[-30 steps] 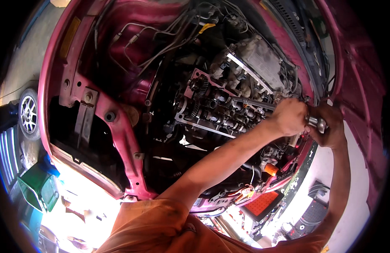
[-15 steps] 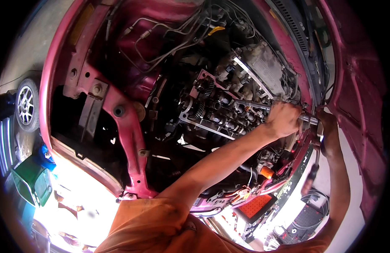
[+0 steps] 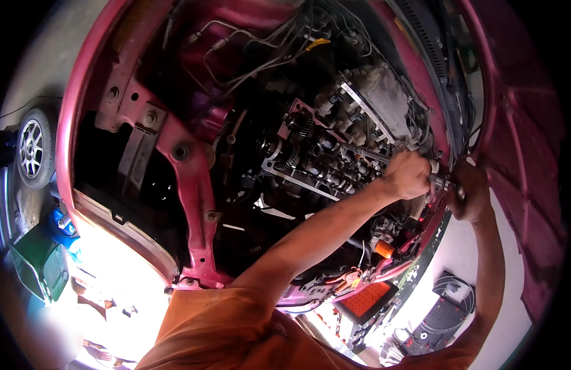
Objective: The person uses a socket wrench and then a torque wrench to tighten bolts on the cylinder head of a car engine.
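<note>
My left hand (image 3: 405, 174) is closed around a long steel bar (image 3: 367, 153) that reaches leftward over the exposed camshafts (image 3: 319, 166) and gears (image 3: 301, 126) of an engine. Just right of it, my right hand (image 3: 472, 194) is wrapped round the metal tool end (image 3: 442, 182) of that bar, at the right edge of the engine bay. The tool's exact shape is partly hidden by my fingers.
The pink car body (image 3: 196, 185) frames the bay, with the raised hood (image 3: 523, 142) at right. At left are a wheel (image 3: 32, 148) and green bin (image 3: 38, 265). An orange-and-black tray (image 3: 365, 299) and dark tool case (image 3: 446, 308) lie below the front.
My left hand has shifted slightly leftward. A dark-handled tool that showed below my right hand half a second ago no longer shows there.
</note>
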Demonstrator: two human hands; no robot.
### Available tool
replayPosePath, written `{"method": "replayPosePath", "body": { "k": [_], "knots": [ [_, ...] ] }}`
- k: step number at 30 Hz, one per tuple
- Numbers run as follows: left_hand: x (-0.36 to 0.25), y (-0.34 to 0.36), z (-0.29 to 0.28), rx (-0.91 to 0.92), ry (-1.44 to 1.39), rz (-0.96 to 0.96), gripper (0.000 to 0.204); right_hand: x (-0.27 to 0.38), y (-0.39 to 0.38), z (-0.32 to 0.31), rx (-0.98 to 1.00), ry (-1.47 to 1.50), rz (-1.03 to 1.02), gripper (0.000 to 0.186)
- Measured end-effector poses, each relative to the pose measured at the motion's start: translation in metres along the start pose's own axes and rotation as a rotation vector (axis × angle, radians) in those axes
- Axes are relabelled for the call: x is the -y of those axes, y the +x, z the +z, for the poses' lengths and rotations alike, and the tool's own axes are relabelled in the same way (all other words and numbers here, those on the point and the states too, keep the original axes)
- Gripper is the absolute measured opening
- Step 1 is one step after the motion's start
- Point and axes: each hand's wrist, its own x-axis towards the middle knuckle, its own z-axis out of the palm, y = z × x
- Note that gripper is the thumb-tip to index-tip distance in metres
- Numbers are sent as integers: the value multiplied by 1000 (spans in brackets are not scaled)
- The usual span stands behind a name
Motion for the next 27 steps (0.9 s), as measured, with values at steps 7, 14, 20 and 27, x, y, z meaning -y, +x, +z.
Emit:
{"method": "replayPosePath", "body": {
  "k": [7,14,20,27],
  "knots": [
    [5,5,10,-158,7,2,17,3,-7,4,-46,779,873,31],
    [14,4,10,-81,-56,32,22,-16,-16,14,-21,686,684,36],
    [13,-2,-1,22,19,4,17,8,0,15,-103,364,510,28],
    [17,3,10,-234,-82,2,11,9,9,-1,-16,803,920,24]
  ]
}}
